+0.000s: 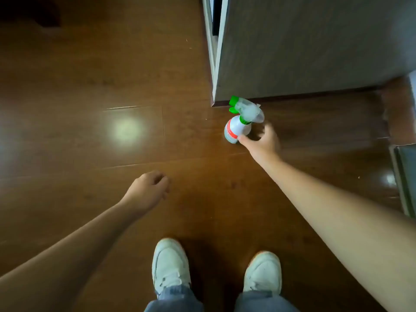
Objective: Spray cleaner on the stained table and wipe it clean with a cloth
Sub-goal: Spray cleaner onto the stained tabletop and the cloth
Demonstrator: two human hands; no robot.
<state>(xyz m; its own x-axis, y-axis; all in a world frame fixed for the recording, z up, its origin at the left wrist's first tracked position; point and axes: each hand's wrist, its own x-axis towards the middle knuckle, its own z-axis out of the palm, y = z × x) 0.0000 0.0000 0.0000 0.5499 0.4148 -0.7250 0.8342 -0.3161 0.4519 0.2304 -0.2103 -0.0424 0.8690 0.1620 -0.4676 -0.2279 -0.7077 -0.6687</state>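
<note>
Head view: step in hand is fetching the cleaner, with no spraying or wiping started. No table or cloth in frame. Spray bottle (237, 129) sits on the wood floor (90, 86), just beside the bottom corner of a grey cabinet (304, 52), green nozzle end nearest that corner. Right hand (263, 140) is at the bottle: thumb (243, 138) touching its lower body, fingers curved wide round the far side with a visible gap, so not clamped yet. Left hand (148, 188) hangs loosely curled, holding nothing, well apart from the bottle. Next move, I'd judge: close the fingers round the body or neck, then lift straight up and back toward the shoes (170, 264). The cabinet edge hems in the far side and another grey panel (405, 176) the right, so the open floor is left and near.
</note>
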